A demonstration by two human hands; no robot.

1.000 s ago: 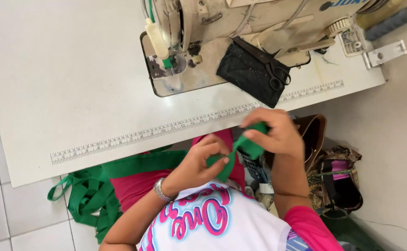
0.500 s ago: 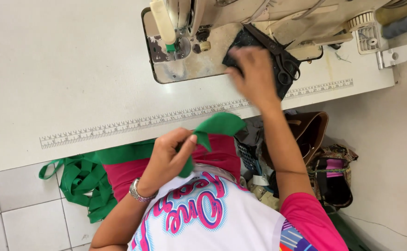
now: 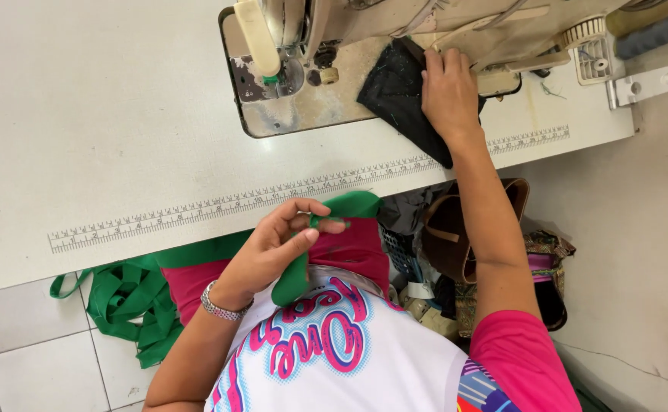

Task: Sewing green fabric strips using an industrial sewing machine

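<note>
Green fabric strip [image 3: 326, 229] sits pinched in your left hand [image 3: 273, 248], its folded end poking out at two o'clock. Your right hand [image 3: 448, 91] lies flat, fingers spread, on the black cloth [image 3: 391, 95] at twelve o'clock, gripping nothing.

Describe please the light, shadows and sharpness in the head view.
Head view: even, soft daylight, no glare on the white table; faint shadow under the right hand on the dark cloth; left hand and green strip are sharp; no motion blur.
</note>
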